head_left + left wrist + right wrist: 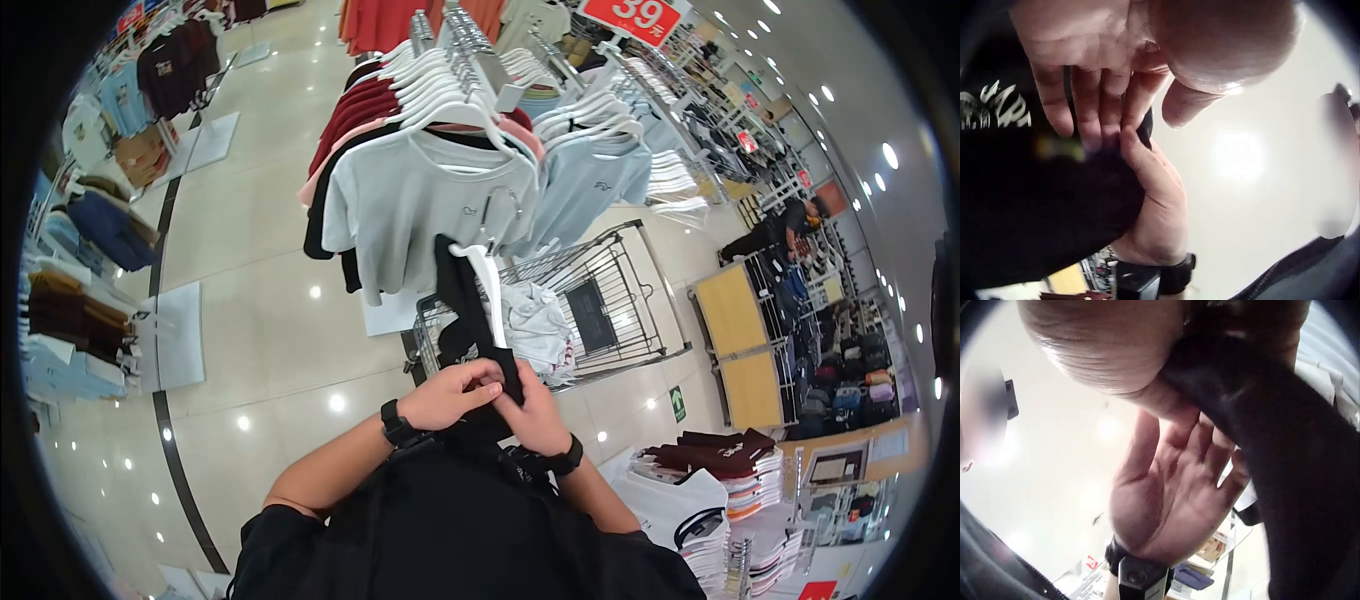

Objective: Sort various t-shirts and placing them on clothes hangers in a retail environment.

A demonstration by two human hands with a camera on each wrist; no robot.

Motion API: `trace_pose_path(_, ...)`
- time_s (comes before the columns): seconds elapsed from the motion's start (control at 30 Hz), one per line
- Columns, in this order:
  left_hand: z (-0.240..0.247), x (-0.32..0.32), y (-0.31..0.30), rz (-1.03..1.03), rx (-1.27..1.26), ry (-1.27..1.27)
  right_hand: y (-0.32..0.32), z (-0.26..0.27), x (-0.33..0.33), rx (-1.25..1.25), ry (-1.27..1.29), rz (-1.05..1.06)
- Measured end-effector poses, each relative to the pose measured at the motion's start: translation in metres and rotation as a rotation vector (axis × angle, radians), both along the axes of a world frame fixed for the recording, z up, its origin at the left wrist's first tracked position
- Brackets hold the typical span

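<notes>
The fingers point(1100, 103) of the left hand point(455, 393) were laid nearly straight and close together on the lower part of a black garment point(458, 300). They were pressed flat on the cloth rather than wrapped about it, and the thumb was held clear of it. The fingers point(1147, 169) of the right hand point(538, 412) were curled under the same fold, and in the right wrist view the cloth was seen clenched in that hand. The two hands were found touching on the fabric.

The garment was held just in front of a wire cart point(625, 270), between the cart and the person's chest. Its long axis was set roughly upright. The end on the white hanger point(490, 290) was pointed up and away over the cart's near rim, and the bunched lower end was pointed down toward the chest. The cloth was soft, matt and deep black, with white lettering point(994, 106) printed on it.

The cart was made of thin grey metal bars, and crumpled white clothes point(535, 325) were piled inside it. Directly beyond the cart a rack point(470, 60) was filled with shirts on white plastic hangers. A pale grey T-shirt point(410, 200) was hung foremost, so the view past the garment's hanger was blocked. Beside the cart, nearer the person, folded shirts point(715, 470) were stacked in flat piles. A glossy pale floor point(260, 330) was spread under the cart, with ceiling lamps mirrored in it.
</notes>
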State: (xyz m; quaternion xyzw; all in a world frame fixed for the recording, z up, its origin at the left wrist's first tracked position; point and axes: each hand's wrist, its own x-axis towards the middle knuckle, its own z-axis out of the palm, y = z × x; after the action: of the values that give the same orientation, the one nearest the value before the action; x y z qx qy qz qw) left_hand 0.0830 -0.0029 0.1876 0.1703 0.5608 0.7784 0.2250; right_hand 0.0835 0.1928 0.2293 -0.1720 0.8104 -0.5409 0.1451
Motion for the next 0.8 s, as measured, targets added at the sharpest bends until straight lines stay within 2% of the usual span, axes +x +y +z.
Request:
trace_pose_path(0.03,0.009,0.001,-0.001,0.052,-0.139,0.112,0.008,0.003,-0.006,0.034,0.039,-0.064)
trace_pose_path(0.07,0.014,-0.003,-0.002,0.038,-0.138,0.119,0.015,0.008,-0.011,0.069,0.078,-0.128)
trace_pose_path(0.13,0.016,-0.016,-0.009,0.310,-0.376,0.682,0.036,0.002,-0.023,0.080,0.102,-0.210)
trace_pose_path(0.2,0.012,-0.031,-0.025,0.726,-0.627,0.774,0.060,0.002,-0.033,0.079,0.111,-0.210)
trace_pose_path(0.27,0.005,-0.043,-0.044,0.915,-0.812,0.690,0.087,0.011,-0.044,0.056,0.043,-0.172)
trace_pose_path(0.37,-0.012,-0.059,-0.062,0.900,-0.939,0.682,0.141,-0.002,-0.068,-0.056,-0.053,-0.127)
trace_pose_path(0.43,-0.009,-0.068,-0.065,0.583,-0.754,0.352,0.164,0.002,-0.088,-0.069,-0.024,-0.091)
trace_pose_path(0.47,-0.002,-0.074,-0.069,0.386,-0.904,0.432,0.173,0.008,-0.102,-0.028,0.027,-0.064)
trace_pose_path(0.53,0.019,-0.084,-0.051,0.311,-0.763,0.534,0.185,0.009,-0.134,-0.051,0.006,-0.101)
trace_pose_path(0.57,0.025,-0.092,-0.039,0.316,-0.769,0.531,0.188,0.010,-0.153,0.002,0.146,-0.149)
trace_pose_path(0.6,0.030,-0.101,-0.026,0.373,-0.743,0.425,0.187,0.014,-0.170,0.051,0.287,-0.201)
trace_pose_path(0.63,0.036,-0.113,-0.014,0.427,-0.716,0.323,0.192,0.014,-0.191,0.174,0.536,-0.194)
trace_pose_path(0.67,0.043,-0.127,-0.003,0.425,-0.724,0.329,0.190,0.010,-0.200,-0.027,0.409,-0.435)
trace_pose_path(0.73,0.057,-0.165,0.016,0.592,-0.831,0.399,0.214,-0.007,-0.225,-0.087,0.360,-0.620)
trace_pose_path(0.77,0.063,-0.184,0.028,0.642,-0.880,0.461,0.230,-0.021,-0.236,-0.092,0.359,-0.623)
trace_pose_path(0.8,0.071,-0.205,0.038,0.680,-0.929,0.542,0.248,-0.038,-0.244,-0.169,0.246,-0.599)
